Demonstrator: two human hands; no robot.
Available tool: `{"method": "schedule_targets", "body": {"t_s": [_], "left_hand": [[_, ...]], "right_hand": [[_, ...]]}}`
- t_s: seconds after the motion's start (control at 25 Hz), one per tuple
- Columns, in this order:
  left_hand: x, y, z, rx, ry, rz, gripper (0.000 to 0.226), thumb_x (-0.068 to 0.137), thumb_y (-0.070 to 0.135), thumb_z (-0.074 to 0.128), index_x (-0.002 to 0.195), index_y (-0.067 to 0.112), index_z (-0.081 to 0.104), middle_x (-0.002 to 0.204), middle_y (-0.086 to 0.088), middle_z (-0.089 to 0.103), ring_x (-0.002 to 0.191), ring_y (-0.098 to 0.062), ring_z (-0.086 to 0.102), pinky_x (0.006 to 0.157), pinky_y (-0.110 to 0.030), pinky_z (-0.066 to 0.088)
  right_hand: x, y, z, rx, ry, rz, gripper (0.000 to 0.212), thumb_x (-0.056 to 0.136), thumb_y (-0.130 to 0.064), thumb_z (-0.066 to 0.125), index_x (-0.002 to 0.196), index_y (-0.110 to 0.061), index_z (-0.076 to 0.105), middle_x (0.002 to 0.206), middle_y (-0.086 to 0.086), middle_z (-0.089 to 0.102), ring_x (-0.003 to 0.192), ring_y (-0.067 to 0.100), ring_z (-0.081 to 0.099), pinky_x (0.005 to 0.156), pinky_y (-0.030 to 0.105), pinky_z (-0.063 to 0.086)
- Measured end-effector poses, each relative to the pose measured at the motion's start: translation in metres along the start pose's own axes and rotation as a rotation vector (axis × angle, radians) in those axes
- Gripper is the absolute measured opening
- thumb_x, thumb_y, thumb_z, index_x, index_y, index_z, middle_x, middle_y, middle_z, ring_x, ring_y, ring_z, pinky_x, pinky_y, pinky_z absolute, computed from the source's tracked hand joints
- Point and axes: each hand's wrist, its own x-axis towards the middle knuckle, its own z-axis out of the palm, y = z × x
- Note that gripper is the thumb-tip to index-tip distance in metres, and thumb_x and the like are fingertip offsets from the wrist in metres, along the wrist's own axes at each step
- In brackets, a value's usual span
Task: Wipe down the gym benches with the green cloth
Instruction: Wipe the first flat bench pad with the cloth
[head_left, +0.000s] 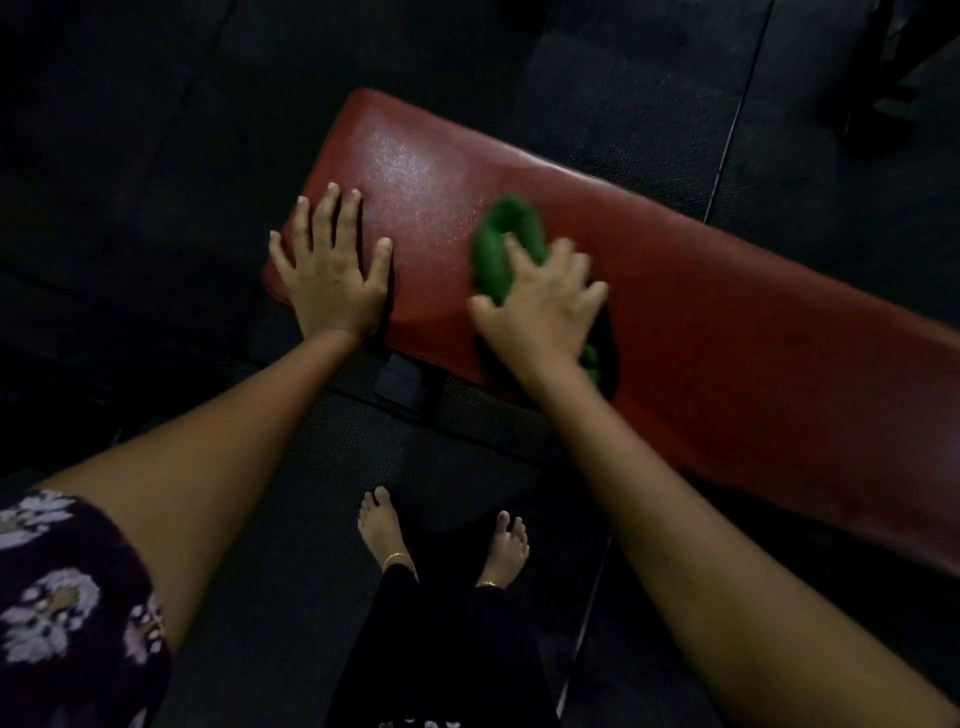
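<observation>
Your left hand (332, 278) lies flat, fingers spread, on the red desk (727, 322); your right hand (540, 312) seems to clutch the cloth (501, 244) against it.

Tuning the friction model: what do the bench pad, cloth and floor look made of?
Bench pad: red vinyl or leatherette, probably; glossy, with a fine-grain sheen near the left hand. Green cloth under the right hand: soft bunched fabric, matte; weave too blurred to tell. Floor: dark matte tiles with seams, likely rubber.

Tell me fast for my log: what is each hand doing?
Left hand: open, flat on the red bench.
Right hand: holding the green cloth.
</observation>
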Motion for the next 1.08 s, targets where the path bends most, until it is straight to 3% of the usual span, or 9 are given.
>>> {"method": "schedule_targets", "body": {"t_s": [0.12, 0.2, 0.32, 0.4, 0.48, 0.6, 0.72, 0.88, 1.08], "left_hand": [[-0.004, 0.000, 0.000, 0.006, -0.001, -0.008, 0.061, 0.090, 0.049, 0.034, 0.144, 0.021, 0.036, 0.152, 0.000, 0.031, 0.143, -0.025, 0.017, 0.113, -0.053, 0.006], [0.003, 0.004, -0.005, 0.019, -0.004, -0.001, 0.058, 0.089, 0.048, 0.037, 0.138, 0.018, 0.043, 0.145, -0.004, 0.040, 0.139, -0.027, 0.025, 0.112, -0.053, 0.008], [0.028, 0.009, -0.014, 0.094, 0.000, 0.058, 0.044, 0.090, 0.040, 0.042, 0.119, 0.009, 0.052, 0.125, -0.013, 0.048, 0.123, -0.031, 0.039, 0.113, -0.055, 0.010], [0.031, 0.006, -0.012, 0.090, -0.001, 0.090, 0.046, 0.089, 0.040, 0.038, 0.117, 0.005, 0.049, 0.125, -0.018, 0.046, 0.121, -0.033, 0.040, 0.114, -0.052, 0.014], [0.027, 0.001, -0.007, 0.005, 0.028, 0.109, 0.049, 0.089, 0.039, 0.038, 0.121, 0.004, 0.048, 0.133, -0.018, 0.043, 0.128, -0.032, 0.038, 0.114, -0.048, 0.015], [0.029, -0.004, -0.002, -0.090, -0.017, 0.129, 0.055, 0.092, 0.037, 0.040, 0.139, 0.008, 0.039, 0.152, -0.011, 0.029, 0.142, -0.026, 0.021, 0.116, -0.043, 0.008], [0.030, -0.007, -0.002, -0.107, -0.014, 0.119, 0.057, 0.093, 0.038, 0.036, 0.142, 0.010, 0.036, 0.154, -0.007, 0.027, 0.144, -0.023, 0.017, 0.116, -0.043, 0.011], [0.033, -0.008, -0.002, -0.105, -0.013, 0.116, 0.056, 0.093, 0.037, 0.035, 0.142, 0.011, 0.037, 0.153, -0.006, 0.029, 0.144, -0.023, 0.018, 0.115, -0.043, 0.011], [0.036, -0.004, 0.000, -0.097, -0.016, 0.116, 0.053, 0.094, 0.034, 0.037, 0.141, 0.011, 0.037, 0.153, -0.007, 0.029, 0.144, -0.024, 0.018, 0.115, -0.044, 0.011]], "right_hand": [[-0.021, -0.013, 0.004, -0.046, -0.037, -0.294, 0.069, 0.081, -0.052, 0.056, 0.143, -0.034, 0.032, 0.131, 0.009, 0.037, 0.117, 0.028, 0.036, 0.090, 0.040, 0.030], [-0.009, 0.015, -0.006, -0.089, -0.041, -0.315, 0.069, 0.081, -0.053, 0.057, 0.143, -0.037, 0.032, 0.133, 0.009, 0.037, 0.118, 0.029, 0.037, 0.091, 0.040, 0.032], [0.017, 0.077, -0.023, -0.064, -0.002, 0.021, 0.068, 0.082, -0.055, 0.056, 0.143, -0.034, 0.034, 0.134, 0.014, 0.036, 0.121, 0.034, 0.037, 0.096, 0.044, 0.033], [0.022, 0.101, -0.030, 0.041, 0.017, 0.339, 0.068, 0.084, -0.055, 0.053, 0.144, -0.029, 0.034, 0.135, 0.017, 0.036, 0.124, 0.036, 0.036, 0.100, 0.048, 0.032], [0.026, 0.088, -0.026, 0.011, 0.041, 0.489, 0.068, 0.085, -0.054, 0.051, 0.143, -0.023, 0.036, 0.135, 0.019, 0.036, 0.125, 0.037, 0.035, 0.100, 0.048, 0.030], [0.046, 0.021, -0.016, -0.064, 0.041, 0.337, 0.067, 0.084, -0.054, 0.051, 0.139, -0.019, 0.037, 0.134, 0.018, 0.037, 0.123, 0.034, 0.036, 0.098, 0.046, 0.031], [0.055, -0.054, -0.004, -0.056, -0.016, 0.051, 0.069, 0.083, -0.056, 0.053, 0.141, -0.022, 0.036, 0.134, 0.015, 0.037, 0.122, 0.030, 0.037, 0.095, 0.043, 0.033], [0.059, -0.038, -0.011, -0.021, -0.032, -0.106, 0.073, 0.082, -0.056, 0.056, 0.145, -0.031, 0.030, 0.137, 0.011, 0.035, 0.123, 0.029, 0.037, 0.095, 0.042, 0.034], [0.030, 0.084, -0.025, 0.039, -0.007, 0.352, 0.075, 0.080, -0.057, 0.060, 0.145, -0.033, 0.031, 0.136, 0.015, 0.036, 0.124, 0.034, 0.037, 0.099, 0.048, 0.036]]}}
